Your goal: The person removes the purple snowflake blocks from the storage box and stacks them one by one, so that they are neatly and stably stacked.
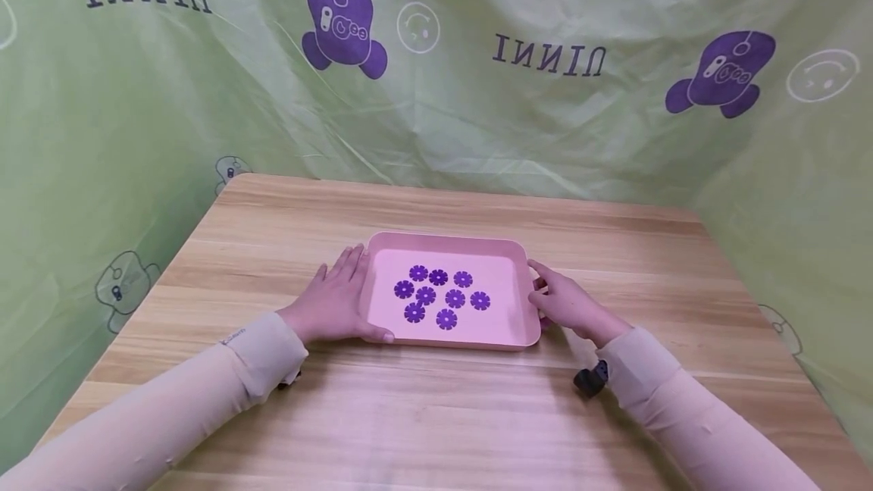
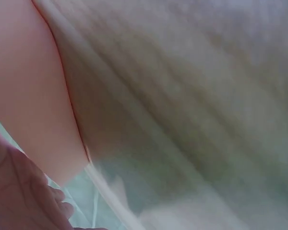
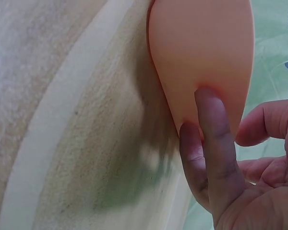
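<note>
A shallow pink tray lies flat on the wooden table, with several purple notched plastic discs spread singly over its floor. My left hand rests against the tray's left side, fingers extended along the wall and thumb at the front left corner. At the right end, my right hand touches the outer wall. The right wrist view shows two fingertips pressing on that wall, with another finger near the rim. In the left wrist view the hand shows only partly, beside the tray's wall.
The wood-grain table extends around the tray on all sides. Green printed curtain hangs behind it and along both sides. A black wrist device sits under the right cuff.
</note>
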Action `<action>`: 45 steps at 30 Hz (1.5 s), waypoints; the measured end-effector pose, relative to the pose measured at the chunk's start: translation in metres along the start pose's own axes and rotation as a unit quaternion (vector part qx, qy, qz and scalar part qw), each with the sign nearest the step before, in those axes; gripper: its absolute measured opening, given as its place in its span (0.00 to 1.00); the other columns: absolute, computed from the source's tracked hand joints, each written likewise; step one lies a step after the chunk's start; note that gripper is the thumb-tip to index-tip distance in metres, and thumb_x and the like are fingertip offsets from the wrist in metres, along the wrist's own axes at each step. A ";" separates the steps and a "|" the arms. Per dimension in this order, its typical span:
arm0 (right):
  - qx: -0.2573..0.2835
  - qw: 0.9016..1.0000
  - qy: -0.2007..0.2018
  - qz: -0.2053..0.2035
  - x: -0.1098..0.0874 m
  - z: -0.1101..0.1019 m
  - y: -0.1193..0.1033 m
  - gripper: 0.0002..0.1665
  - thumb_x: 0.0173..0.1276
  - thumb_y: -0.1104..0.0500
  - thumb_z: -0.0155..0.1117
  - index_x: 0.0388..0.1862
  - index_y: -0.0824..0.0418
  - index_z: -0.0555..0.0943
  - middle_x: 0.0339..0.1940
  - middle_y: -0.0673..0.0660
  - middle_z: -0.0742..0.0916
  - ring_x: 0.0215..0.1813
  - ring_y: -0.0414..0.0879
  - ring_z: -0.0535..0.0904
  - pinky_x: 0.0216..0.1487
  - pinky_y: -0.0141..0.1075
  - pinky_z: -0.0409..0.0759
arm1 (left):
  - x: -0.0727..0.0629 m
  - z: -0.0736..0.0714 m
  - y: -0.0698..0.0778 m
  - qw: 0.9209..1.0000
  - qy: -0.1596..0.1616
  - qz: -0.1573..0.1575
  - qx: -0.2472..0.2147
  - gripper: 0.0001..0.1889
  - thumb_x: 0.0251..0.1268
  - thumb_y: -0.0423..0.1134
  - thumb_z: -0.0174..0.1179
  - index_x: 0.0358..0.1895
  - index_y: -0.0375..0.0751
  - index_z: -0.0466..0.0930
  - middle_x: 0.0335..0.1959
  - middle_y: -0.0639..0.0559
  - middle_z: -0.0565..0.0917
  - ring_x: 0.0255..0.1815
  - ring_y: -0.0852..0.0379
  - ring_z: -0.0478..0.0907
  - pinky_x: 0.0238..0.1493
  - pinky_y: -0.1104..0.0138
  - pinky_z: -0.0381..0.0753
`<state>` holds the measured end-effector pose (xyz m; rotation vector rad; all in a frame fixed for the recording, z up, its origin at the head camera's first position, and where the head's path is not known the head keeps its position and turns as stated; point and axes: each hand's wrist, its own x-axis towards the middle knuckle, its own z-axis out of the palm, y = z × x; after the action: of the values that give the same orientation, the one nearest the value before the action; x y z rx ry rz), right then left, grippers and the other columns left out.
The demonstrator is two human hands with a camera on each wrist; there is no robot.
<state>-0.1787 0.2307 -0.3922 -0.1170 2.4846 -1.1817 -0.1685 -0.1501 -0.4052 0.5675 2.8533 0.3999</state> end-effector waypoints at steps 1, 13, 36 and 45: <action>0.000 1.000 0.000 -0.001 0.000 0.000 0.001 0.42 0.74 0.70 0.52 0.83 0.72 0.50 0.55 0.73 0.76 0.37 0.51 0.81 0.34 0.42 0.86 | 0.000 0.000 -0.001 1.000 0.000 0.000 -0.002 0.79 0.41 0.81 0.67 0.81 0.25 0.36 0.83 0.30 0.39 0.83 0.34 0.35 0.77 0.35 0.40; -0.010 1.000 -0.013 -0.018 -0.002 -0.001 0.004 0.41 0.74 0.70 0.54 0.82 0.74 0.51 0.46 0.68 0.77 0.32 0.49 0.79 0.33 0.43 0.87 | -0.003 0.001 -0.001 1.000 -0.012 -0.006 -0.006 0.81 0.39 0.82 0.67 0.81 0.25 0.36 0.83 0.30 0.40 0.83 0.34 0.37 0.77 0.35 0.41; -0.176 0.976 -0.039 -0.120 0.029 0.022 -0.036 0.13 0.69 0.65 0.71 0.49 0.71 0.86 0.37 0.56 0.89 0.40 0.46 0.83 0.51 0.42 0.84 | -0.003 0.002 -0.003 1.000 -0.021 -0.001 -0.016 0.81 0.40 0.81 0.68 0.81 0.25 0.33 0.83 0.31 0.36 0.84 0.36 0.33 0.78 0.37 0.37; -0.172 0.978 -0.055 -0.101 0.034 0.041 -0.037 0.17 0.65 0.64 0.75 0.50 0.70 0.85 0.36 0.54 0.87 0.38 0.43 0.81 0.45 0.36 0.84 | -0.008 0.002 -0.005 1.000 -0.019 -0.005 -0.011 0.81 0.40 0.82 0.67 0.81 0.25 0.34 0.83 0.31 0.37 0.84 0.35 0.34 0.78 0.37 0.37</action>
<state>-0.1980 0.1688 -0.3984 -0.5243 2.5988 -0.7798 -0.1624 -0.1569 -0.4079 0.5509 2.8109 0.4137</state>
